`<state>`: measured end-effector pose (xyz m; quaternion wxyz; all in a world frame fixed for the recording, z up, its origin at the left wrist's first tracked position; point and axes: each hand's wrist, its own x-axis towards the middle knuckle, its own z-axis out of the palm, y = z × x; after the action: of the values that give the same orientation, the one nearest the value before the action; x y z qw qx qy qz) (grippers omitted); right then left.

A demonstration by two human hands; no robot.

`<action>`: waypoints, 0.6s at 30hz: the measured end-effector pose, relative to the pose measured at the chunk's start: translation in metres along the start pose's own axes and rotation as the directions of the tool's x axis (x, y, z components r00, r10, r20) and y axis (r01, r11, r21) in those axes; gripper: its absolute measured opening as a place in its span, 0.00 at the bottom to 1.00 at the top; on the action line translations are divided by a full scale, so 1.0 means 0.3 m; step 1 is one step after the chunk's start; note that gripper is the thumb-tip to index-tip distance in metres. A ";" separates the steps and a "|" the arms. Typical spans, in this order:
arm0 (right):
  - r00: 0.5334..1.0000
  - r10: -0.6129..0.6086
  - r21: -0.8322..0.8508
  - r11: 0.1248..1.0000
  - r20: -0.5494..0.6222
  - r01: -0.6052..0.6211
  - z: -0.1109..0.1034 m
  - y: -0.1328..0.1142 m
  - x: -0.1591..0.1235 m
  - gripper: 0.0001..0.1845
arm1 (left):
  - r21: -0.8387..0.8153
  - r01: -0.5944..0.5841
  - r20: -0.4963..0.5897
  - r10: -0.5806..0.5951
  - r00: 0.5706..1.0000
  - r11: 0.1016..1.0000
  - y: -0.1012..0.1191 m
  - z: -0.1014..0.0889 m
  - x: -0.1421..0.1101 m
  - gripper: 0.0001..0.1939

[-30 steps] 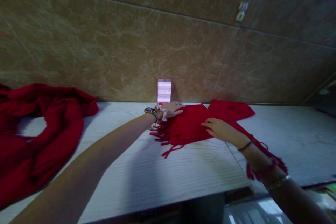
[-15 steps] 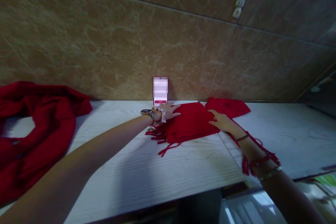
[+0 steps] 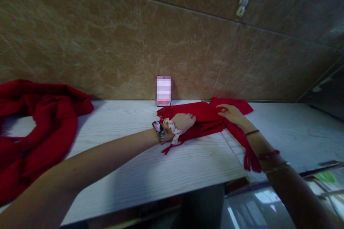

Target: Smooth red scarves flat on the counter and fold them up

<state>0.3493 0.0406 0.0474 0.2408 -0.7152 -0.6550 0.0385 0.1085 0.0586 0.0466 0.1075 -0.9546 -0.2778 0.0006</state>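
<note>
A red fringed scarf (image 3: 193, 109) lies on the white wood-grain tabletop, partly folded, with a crease running along it. My left hand (image 3: 184, 122) is closed on the scarf's near layer, fingers curled under and out of sight. Near the scarf's right part, my right hand (image 3: 231, 114) has bent fingers and thumb drawn together on the cloth; the pinch itself is small in view. One scarf end reaches back to the wall, and a fringed tail (image 3: 251, 161) hangs toward the table's front edge beside my right wrist.
A phone (image 3: 163, 90) with a lit, blurred screen leans on the brown marbled wall (image 3: 113, 43) behind the scarf. Another bundled red cloth (image 3: 61, 125) lies on the left of the tabletop (image 3: 161, 182). A white fitting (image 3: 242, 5) sits on the wall.
My left hand has gone from flat and spread on the scarf to closed, moving nearer and right. The scarf's flat panel has become creased and bunched. My right hand has shifted slightly.
</note>
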 end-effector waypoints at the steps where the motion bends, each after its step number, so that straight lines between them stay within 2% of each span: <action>1: 1.000 0.000 -0.040 0.999 0.000 0.000 0.003 0.005 -0.004 0.17 | -0.001 -0.008 -0.016 0.008 1.000 1.000 0.014 0.002 0.003 0.17; 5: 0.997 -0.009 -0.198 0.980 0.077 0.024 0.039 0.030 -0.035 0.18 | -0.023 -0.006 0.030 0.007 1.000 1.000 0.073 0.055 0.012 0.17; 8: 0.994 -0.042 -0.197 0.978 0.103 0.062 0.058 0.044 -0.046 0.21 | -0.045 0.011 0.020 -0.010 1.000 0.999 0.079 0.100 0.005 0.18; 10: 0.997 -0.047 -0.162 0.985 0.066 0.058 0.059 0.041 -0.030 0.22 | -0.075 0.053 -0.001 -0.053 0.999 0.996 0.059 0.119 -0.005 0.20; 13: 0.995 -0.097 -0.151 0.984 0.016 0.098 0.067 0.009 0.023 0.21 | -0.116 0.112 0.033 -0.109 0.994 0.987 0.012 0.136 -0.028 0.26; 15: 0.982 -0.190 -0.182 0.965 0.020 0.190 0.092 -0.028 0.058 0.20 | -0.107 0.092 0.060 -0.086 0.994 0.990 -0.024 0.144 -0.052 0.26; 18: 0.929 -0.351 -0.218 0.903 0.120 0.370 0.164 -0.093 0.078 0.21 | -0.060 0.049 0.111 -0.042 0.993 0.997 -0.085 0.155 -0.117 0.27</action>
<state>0.3088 0.0780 0.0211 0.1310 -0.6033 -0.7846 -0.0571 0.0623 0.0705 0.0045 0.0620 -0.9495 -0.3048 0.0420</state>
